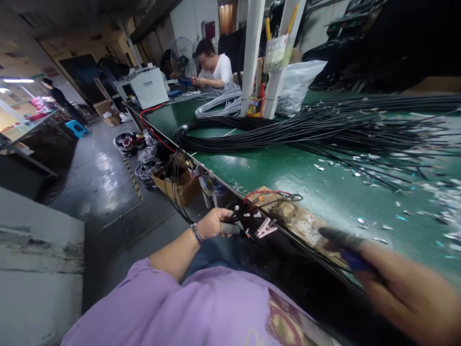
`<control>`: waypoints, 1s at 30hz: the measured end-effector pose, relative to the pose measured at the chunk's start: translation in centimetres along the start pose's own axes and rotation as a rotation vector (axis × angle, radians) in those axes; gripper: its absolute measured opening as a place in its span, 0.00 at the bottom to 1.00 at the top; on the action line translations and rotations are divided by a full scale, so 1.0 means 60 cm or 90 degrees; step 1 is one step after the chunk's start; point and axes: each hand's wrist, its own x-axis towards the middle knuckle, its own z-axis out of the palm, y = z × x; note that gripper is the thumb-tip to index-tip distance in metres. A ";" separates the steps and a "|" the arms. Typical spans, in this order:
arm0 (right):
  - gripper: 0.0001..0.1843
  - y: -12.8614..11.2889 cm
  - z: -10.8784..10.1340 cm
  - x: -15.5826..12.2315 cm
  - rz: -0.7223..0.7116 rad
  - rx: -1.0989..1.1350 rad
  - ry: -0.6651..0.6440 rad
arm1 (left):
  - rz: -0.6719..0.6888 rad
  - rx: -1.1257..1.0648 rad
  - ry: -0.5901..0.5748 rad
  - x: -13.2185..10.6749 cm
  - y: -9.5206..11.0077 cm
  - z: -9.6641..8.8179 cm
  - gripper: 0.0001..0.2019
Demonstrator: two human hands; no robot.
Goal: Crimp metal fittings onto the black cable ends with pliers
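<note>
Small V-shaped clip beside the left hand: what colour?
The clip is pale pink; head view.

To the left of the green tabletop stretches a shiny grey floor crossed by a yellow-and-black striped line, with a scuffed pale panel, a blue stool and, farther off, another table near a glowing tube light. Beyond the tabletop's far end are a whitish wall and a round fan. White posts rise from the tabletop, and a dim ceiling spans the space to its left.
</note>
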 end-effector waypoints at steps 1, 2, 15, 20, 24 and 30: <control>0.10 -0.019 0.012 -0.008 0.002 0.114 -0.088 | 0.002 -0.012 -0.008 0.005 -0.002 0.001 0.22; 0.12 -0.038 0.027 -0.013 0.024 0.202 -0.179 | 0.005 -0.021 -0.017 0.010 -0.004 0.002 0.22; 0.30 -0.112 0.170 0.029 0.389 0.717 -0.028 | 0.015 -0.047 -0.074 0.044 -0.021 0.007 0.26; 0.31 -0.130 0.170 0.037 0.398 0.709 0.022 | 0.016 -0.050 -0.093 0.055 -0.030 0.012 0.26; 0.30 -0.125 0.185 0.041 0.463 0.933 -0.031 | 0.031 -0.055 -0.103 0.059 -0.031 0.014 0.27; 0.18 -0.122 0.188 0.046 0.474 1.076 0.051 | 0.006 -0.053 -0.114 0.061 -0.036 0.019 0.28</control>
